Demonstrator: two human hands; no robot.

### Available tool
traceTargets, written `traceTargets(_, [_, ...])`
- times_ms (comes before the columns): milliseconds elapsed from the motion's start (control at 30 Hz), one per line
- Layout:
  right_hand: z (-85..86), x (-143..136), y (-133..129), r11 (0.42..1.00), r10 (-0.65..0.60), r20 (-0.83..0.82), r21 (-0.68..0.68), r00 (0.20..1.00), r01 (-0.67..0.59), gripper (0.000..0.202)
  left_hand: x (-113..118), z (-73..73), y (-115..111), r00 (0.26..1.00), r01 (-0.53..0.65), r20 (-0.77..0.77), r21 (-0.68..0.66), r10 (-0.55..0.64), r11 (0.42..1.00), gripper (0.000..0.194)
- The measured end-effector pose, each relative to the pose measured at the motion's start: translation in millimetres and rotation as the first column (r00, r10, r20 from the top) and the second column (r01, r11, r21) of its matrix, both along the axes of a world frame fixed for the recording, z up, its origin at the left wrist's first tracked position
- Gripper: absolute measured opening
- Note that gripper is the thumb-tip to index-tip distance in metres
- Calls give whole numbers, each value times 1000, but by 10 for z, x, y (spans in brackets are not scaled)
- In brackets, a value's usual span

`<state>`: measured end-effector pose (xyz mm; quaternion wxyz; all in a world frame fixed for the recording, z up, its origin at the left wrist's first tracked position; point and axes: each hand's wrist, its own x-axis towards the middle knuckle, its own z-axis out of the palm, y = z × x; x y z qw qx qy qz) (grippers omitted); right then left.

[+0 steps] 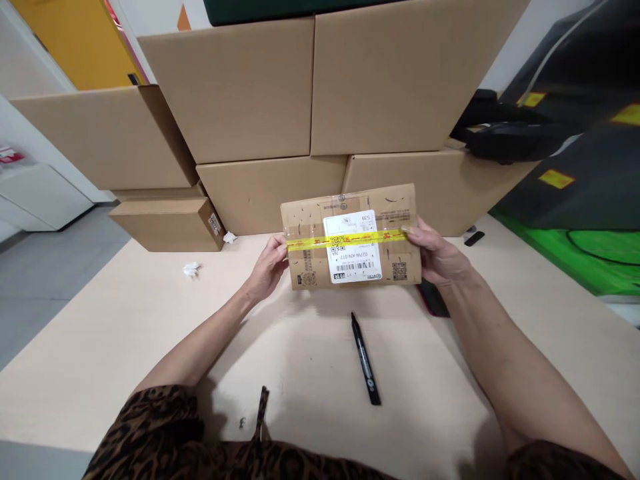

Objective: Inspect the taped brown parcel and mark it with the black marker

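Observation:
Between my two hands a small cardboard box (pixel 310 267) is held up above the table, tilted so that its labelled face shows. A white shipping label (pixel 353 263) and a strip of yellow printed tape (pixel 310 243) cross that face. My left hand (pixel 269 269) grips the box's left edge, fingers closed on it. At the right edge my right hand (pixel 439 253) clasps it, the thumb lying on the front by the tape's end. Below the box, a black marker pen (pixel 366 360) lies on the table, touched by neither hand.
Large cardboard boxes (pixel 250 93) are stacked along the back of the pale table (pixel 125 347). A smaller carton (pixel 170 227) stands at back left near crumpled white paper (pixel 191 269). A dark flat object (pixel 436 301) lies partly hidden behind my right hand. Green material (pixel 565 253) is at the right.

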<state>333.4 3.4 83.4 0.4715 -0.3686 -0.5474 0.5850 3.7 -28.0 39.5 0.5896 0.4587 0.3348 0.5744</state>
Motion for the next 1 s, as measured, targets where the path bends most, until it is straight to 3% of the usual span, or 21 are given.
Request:
traceTargets(400, [-5,-48,43,991,-123,-50,-52,991,120,81,66,58,-20,999,45,-2,17,-45,999,56])
traceTargets(733, [38,-51,-1,993,-95,-48,-70,994,91,82,8,-12,-3,996,84,-31,-43,-86,996,64])
traceTargets(1000, [87,-51,-62,998,-49,-46,46,998,51,85,-1,-55,23,999,42,-25,-31,-43,999,62])
